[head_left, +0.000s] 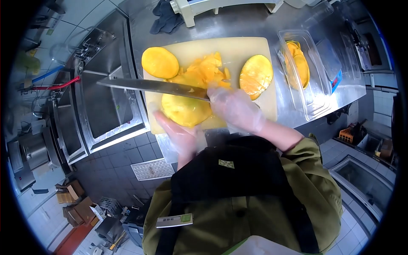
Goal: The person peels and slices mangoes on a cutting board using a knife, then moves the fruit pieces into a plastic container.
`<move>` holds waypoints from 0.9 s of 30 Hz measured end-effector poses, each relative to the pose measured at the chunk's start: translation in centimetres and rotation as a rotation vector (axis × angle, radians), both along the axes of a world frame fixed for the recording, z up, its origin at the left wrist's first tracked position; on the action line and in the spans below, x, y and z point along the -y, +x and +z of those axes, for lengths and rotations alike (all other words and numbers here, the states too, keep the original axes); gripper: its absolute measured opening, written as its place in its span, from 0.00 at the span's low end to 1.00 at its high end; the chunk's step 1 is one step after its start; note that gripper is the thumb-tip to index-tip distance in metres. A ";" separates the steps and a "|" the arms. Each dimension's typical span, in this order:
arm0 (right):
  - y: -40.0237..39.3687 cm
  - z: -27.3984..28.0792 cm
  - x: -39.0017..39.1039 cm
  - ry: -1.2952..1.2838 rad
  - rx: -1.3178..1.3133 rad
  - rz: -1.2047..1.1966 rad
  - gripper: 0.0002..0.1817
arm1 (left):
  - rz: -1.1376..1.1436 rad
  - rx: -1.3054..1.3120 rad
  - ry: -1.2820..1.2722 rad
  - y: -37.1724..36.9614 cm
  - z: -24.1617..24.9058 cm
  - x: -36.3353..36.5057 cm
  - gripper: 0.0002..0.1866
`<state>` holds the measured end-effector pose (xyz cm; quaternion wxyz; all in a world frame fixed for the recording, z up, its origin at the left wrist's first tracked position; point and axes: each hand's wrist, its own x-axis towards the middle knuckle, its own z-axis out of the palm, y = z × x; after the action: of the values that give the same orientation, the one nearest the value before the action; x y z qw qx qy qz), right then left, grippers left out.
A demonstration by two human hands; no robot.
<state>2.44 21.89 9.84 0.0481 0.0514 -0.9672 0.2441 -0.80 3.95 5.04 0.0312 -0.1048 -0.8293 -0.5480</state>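
Observation:
My right hand, in a clear plastic glove, is closed on the handle of a long knife. The blade points left, above a big piece of peeled mango. Against the near side of that mango, my gloved left hand cups it, with part of the fingers hidden. Cut mango bits are heaped behind the blade on a pale cutting board. One smooth mango half lies at the board's far left; another mango half lies at the right, near my right hand.
Right of the board stands a clear plastic tub, with mango pieces seen in or beneath it. A device with a blue edge sits beyond. Dark cloth lies at the back. To the left is a steel sink.

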 end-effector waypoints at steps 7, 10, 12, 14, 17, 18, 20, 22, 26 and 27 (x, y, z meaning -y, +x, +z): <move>-2.4 -0.4 -2.9 -0.020 -0.044 0.092 0.06 | -0.327 0.342 0.545 -2.4 -0.4 1.0 0.36; -2.4 -1.4 -3.5 -0.076 0.037 0.026 0.08 | -0.370 0.550 0.593 -2.5 -2.0 1.5 0.23; -2.6 -1.1 -3.5 -0.102 0.122 -0.031 0.10 | -0.307 0.707 0.527 -2.3 -1.8 1.3 0.17; -2.3 0.1 -3.2 -0.140 0.212 -0.089 0.11 | -0.230 0.824 0.603 -1.2 -2.3 0.5 0.17; -1.8 -1.1 -2.9 -0.152 0.173 -0.106 0.10 | -0.245 0.632 0.819 0.0 -2.6 -1.3 0.25; -1.6 -1.0 -3.3 -0.169 0.145 -0.073 0.10 | -0.242 0.466 0.816 0.0 -0.3 -2.5 0.27; -1.3 -0.8 -4.4 -0.204 0.095 0.005 0.11 | -0.372 0.836 1.165 -1.3 5.5 -3.3 0.28; -1.1 -1.0 -4.8 -0.137 0.084 0.052 0.11 | -0.360 1.034 1.267 -2.5 5.7 -3.2 0.27; -1.1 -2.1 -4.8 -0.083 0.169 0.065 0.10 | -0.552 0.361 0.252 -4.2 -2.7 -1.1 0.27; -1.1 -2.1 -4.9 -0.102 0.144 0.076 0.10 | -0.624 0.161 0.041 -4.2 -1.3 -0.8 0.27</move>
<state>1.38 26.82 7.75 -0.0282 0.0680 -0.9518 0.2978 -5.00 4.80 3.74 -0.2021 -0.3099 -0.7458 -0.5540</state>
